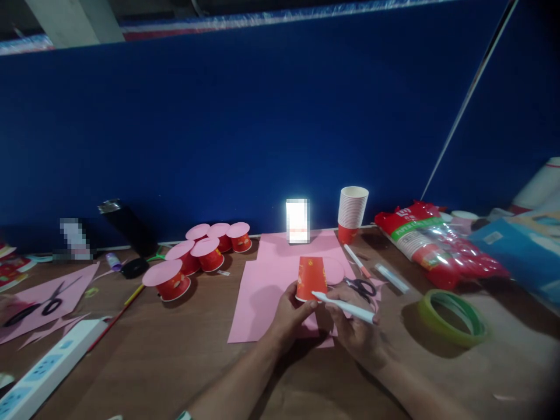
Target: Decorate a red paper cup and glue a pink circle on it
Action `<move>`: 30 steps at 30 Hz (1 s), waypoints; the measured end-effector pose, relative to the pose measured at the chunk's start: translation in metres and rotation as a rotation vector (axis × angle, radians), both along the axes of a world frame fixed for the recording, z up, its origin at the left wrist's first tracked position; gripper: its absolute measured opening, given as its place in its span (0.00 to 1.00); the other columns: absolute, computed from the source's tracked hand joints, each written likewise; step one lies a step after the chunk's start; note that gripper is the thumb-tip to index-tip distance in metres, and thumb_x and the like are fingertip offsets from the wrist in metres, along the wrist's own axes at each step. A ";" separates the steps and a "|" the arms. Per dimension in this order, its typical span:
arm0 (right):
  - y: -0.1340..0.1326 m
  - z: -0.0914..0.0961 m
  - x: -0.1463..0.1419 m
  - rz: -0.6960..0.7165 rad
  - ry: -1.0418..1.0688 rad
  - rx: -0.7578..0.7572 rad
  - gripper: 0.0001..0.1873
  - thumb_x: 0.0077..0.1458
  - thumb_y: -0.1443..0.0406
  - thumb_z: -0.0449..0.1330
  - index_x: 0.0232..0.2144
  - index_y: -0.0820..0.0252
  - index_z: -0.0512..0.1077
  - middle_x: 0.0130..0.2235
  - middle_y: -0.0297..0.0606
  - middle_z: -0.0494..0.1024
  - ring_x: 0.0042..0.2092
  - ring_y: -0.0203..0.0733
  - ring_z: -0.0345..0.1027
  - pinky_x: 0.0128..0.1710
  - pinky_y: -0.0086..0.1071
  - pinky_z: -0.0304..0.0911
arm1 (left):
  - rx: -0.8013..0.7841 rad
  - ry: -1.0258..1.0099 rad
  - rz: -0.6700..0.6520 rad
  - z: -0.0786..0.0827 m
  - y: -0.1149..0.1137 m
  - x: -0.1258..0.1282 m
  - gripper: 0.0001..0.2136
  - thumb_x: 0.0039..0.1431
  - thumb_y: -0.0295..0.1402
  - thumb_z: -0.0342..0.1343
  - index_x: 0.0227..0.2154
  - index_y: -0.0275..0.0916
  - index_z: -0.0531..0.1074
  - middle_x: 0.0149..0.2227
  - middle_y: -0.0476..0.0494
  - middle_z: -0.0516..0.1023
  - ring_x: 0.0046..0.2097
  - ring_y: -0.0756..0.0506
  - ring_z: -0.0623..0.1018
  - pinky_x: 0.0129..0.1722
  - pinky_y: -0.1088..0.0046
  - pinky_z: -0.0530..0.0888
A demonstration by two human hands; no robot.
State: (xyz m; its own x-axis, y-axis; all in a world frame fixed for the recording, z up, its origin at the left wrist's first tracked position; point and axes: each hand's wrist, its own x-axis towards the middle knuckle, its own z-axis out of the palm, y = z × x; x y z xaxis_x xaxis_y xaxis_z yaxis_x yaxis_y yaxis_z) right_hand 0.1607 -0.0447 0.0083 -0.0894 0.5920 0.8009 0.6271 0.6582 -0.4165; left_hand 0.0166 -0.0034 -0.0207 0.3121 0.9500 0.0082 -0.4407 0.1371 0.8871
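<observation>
My left hand (291, 312) is closed around the lower part of a red paper cup (311, 274), which is upside down with its white rim at the bottom. In my right hand (350, 326) is a slim white pen (345, 306), gripped like a writing tool, its tip at the cup's side just above the rim. Whether the tip touches the cup, I cannot tell. Beneath both hands lie pink paper sheets (258, 300). A pink paper circle (335, 270) shows just behind the cup, and dark-handled scissors (361, 287) rest beside my right hand.
Several upturned red cups topped with pink discs (163, 273) stand at left. A paper cup stack (352, 210), bagged cups (420, 233) and a tape roll (455, 318) are at right. A power strip (52, 367), black flask (129, 227) and other scissors (44, 303) lie further left.
</observation>
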 end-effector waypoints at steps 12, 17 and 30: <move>0.000 -0.003 0.001 0.011 -0.007 -0.026 0.06 0.63 0.65 0.51 0.37 0.58 0.68 0.30 0.36 0.72 0.31 0.39 0.69 0.31 0.31 0.63 | -0.006 -0.009 -0.004 0.001 0.000 -0.001 0.28 0.39 0.38 0.71 0.44 0.34 0.70 0.41 0.36 0.80 0.42 0.39 0.78 0.47 0.61 0.72; 0.000 -0.004 0.002 0.026 -0.009 -0.046 0.05 0.62 0.66 0.52 0.37 0.58 0.68 0.31 0.35 0.73 0.31 0.39 0.69 0.33 0.32 0.64 | 0.007 -0.001 -0.006 0.001 0.000 -0.001 0.28 0.40 0.39 0.70 0.45 0.33 0.70 0.42 0.35 0.79 0.43 0.39 0.78 0.48 0.61 0.71; 0.003 -0.002 0.001 -0.015 0.004 -0.019 0.05 0.62 0.67 0.52 0.36 0.58 0.68 0.30 0.35 0.74 0.31 0.39 0.70 0.32 0.32 0.66 | -0.051 -0.018 0.019 0.008 -0.005 0.001 0.29 0.37 0.39 0.71 0.44 0.35 0.71 0.42 0.35 0.79 0.42 0.39 0.79 0.49 0.57 0.71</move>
State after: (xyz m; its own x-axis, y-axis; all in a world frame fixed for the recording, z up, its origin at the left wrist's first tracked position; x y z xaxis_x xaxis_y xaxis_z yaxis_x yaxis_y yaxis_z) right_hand 0.1613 -0.0421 0.0061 -0.0771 0.6083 0.7899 0.6350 0.6407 -0.4315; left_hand 0.0172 -0.0088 -0.0123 0.2941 0.9551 -0.0350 -0.4598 0.1735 0.8709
